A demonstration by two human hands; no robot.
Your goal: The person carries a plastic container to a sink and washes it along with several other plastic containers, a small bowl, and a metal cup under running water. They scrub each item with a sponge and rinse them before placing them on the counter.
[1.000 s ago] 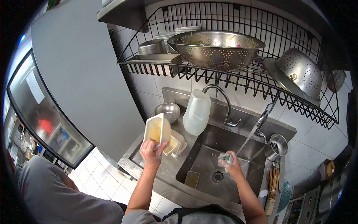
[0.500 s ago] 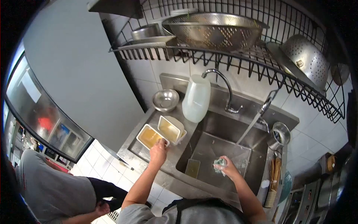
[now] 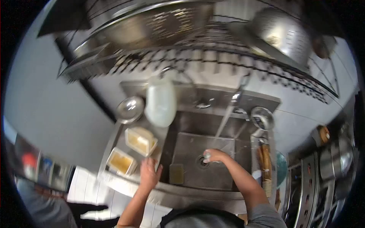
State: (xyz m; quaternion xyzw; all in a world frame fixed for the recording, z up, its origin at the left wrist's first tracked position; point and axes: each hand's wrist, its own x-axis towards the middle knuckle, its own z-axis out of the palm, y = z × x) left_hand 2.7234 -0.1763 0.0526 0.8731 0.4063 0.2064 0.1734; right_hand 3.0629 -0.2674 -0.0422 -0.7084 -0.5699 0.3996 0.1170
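My left hand (image 3: 150, 173) is over the counter at the sink's left edge, fingers and thumb apart, holding nothing. Beside it stands a white rectangular tub (image 3: 121, 162) with a yellow inside, and behind that are more white tubs (image 3: 140, 141), one tilted on another. My right hand (image 3: 217, 155) is low in the sink (image 3: 190, 146), closed on a pale crumpled wad (image 3: 206, 155) close to the drain (image 3: 203, 162). Motion blur hides what the wad is made of. A small rectangular tub (image 3: 176, 174) lies at the sink's left front corner.
Water runs from the right tap (image 3: 236, 97) into the sink. A large whitish jug (image 3: 161, 102) and a steel bowl (image 3: 130, 109) stand behind the tubs. A wire rack (image 3: 197, 53) with colanders hangs above. To the left is another person (image 3: 45, 205).
My left hand has let go of the yellow tub, which now stands apart from the other tubs. My right hand has moved with the wad to the drain. The view has shifted.
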